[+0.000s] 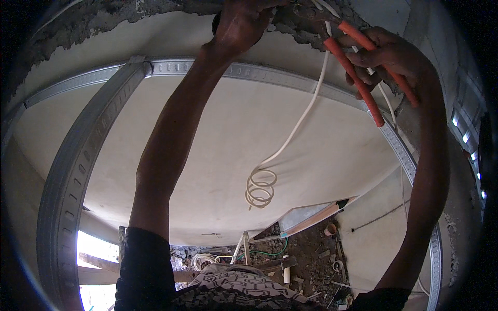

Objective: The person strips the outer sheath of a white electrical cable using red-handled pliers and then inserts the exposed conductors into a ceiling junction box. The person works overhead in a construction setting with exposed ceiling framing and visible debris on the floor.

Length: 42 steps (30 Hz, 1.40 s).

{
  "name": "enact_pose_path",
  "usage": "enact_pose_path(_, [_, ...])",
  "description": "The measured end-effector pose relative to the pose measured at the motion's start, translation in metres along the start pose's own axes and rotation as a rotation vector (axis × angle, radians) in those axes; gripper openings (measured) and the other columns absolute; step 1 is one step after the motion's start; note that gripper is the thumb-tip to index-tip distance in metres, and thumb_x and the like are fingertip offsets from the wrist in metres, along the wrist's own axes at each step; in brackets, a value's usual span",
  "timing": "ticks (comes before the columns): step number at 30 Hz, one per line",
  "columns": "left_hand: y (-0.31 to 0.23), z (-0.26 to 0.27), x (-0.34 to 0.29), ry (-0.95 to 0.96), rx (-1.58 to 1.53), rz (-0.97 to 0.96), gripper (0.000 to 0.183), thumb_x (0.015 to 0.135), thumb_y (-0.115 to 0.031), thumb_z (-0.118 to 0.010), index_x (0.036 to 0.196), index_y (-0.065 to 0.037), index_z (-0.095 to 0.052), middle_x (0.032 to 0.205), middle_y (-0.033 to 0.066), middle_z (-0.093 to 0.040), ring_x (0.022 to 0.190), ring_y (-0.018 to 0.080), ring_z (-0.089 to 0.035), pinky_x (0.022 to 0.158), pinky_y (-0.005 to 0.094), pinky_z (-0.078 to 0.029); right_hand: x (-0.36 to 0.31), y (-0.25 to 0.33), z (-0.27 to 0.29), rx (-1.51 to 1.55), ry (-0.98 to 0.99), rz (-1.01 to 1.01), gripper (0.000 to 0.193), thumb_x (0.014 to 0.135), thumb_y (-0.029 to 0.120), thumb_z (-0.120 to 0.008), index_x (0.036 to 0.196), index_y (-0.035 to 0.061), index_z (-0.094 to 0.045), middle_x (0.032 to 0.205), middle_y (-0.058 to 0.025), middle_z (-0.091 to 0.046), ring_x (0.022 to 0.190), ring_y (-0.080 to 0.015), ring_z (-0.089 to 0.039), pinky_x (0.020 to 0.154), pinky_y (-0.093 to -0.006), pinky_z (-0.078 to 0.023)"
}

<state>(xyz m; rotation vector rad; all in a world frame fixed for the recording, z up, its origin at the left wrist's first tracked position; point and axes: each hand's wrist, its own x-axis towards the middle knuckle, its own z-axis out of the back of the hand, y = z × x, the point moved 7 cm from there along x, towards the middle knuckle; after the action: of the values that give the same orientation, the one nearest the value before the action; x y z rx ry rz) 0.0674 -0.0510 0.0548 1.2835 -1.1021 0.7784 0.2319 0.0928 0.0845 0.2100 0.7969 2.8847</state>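
Observation:
Both my arms are raised toward the top of the head view. In my right hand (402, 57) is a pair of pliers (354, 80) with red-orange handles; my fingers are around and between the two grips. The jaws point up and left, close to the rough wall edge. My left hand (241, 26) is closed beside those jaws, partly cut off by the top edge, so what it holds is hidden. White cable (303, 122) runs past the pliers and hangs down, ending in a loose coil. Another white strand passes behind my right fingers.
A perforated metal channel (275, 75) crosses the pale wall panel (218, 150), joined at left by a thick metal stud (88, 155). Far below lies a rubble-strewn floor (311, 259) with a coil of white cable (205, 260), a green hose (272, 253) and a bucket-like container (330, 229).

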Motion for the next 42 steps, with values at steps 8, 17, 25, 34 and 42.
enact_pose_path(8, [-0.002,-0.005,0.003,-0.099,-0.028,-0.175,0.025,0.088,0.007,-0.055,0.106,-0.002,-0.070,0.099,0.0144,-0.062,0.079,0.0265,-0.064,0.068,0.0360,-0.053,-0.010,0.002,0.007,-0.038,-0.064,-0.051,0.059,0.089,0.023,-0.068,0.139,-0.0020,-0.050,0.078,-0.0136,-0.067,0.080,-0.0269,-0.072,0.071,-0.0477,-0.060])
enact_pose_path(17, [0.000,0.000,0.002,-0.020,-0.062,-0.031,0.021,0.092,0.001,-0.055,0.106,-0.003,-0.070,0.100,0.0124,-0.061,0.074,0.0226,-0.062,0.064,0.0330,-0.051,-0.009,0.000,0.006,-0.067,-0.145,-0.067,0.056,0.085,0.031,-0.073,0.128,-0.0003,-0.056,0.091,-0.0139,-0.067,0.075,-0.0243,-0.070,0.069,-0.0452,-0.059])
enact_pose_path(25, [-0.001,-0.006,0.003,-0.044,-0.045,-0.087,0.025,0.086,0.007,-0.056,0.106,0.000,-0.070,0.101,0.0143,-0.062,0.081,0.0277,-0.064,0.068,0.0357,-0.053,-0.010,-0.009,-0.008,-0.231,-0.174,-0.213,0.042,0.084,0.028,-0.074,0.115,0.0052,-0.059,0.091,-0.0124,-0.065,0.065,-0.0192,-0.061,0.070,-0.0365,-0.053])
enact_pose_path(34, [-0.010,-0.006,0.004,-0.039,0.119,-0.043,0.025,0.082,0.006,-0.062,0.104,-0.002,-0.070,0.103,0.0147,-0.064,0.092,0.0340,-0.065,0.077,0.0400,-0.054,-0.034,0.028,-0.006,-1.987,-1.268,0.418,0.060,0.078,0.014,-0.080,0.129,0.0117,-0.049,0.098,-0.0101,-0.054,0.089,-0.0244,-0.062,0.073,-0.0410,-0.049])
enact_pose_path(42, [-0.007,-0.005,0.006,-0.021,0.003,0.040,0.028,0.080,0.010,-0.064,0.104,-0.003,-0.070,0.100,0.0138,-0.063,0.089,0.0328,-0.066,0.074,0.0392,-0.055,-0.032,0.009,-0.004,-1.889,-1.222,0.544,0.076,0.075,0.016,-0.084,0.141,0.0164,-0.047,0.101,-0.0099,-0.062,0.095,-0.0272,-0.063,0.082,-0.0454,-0.052])
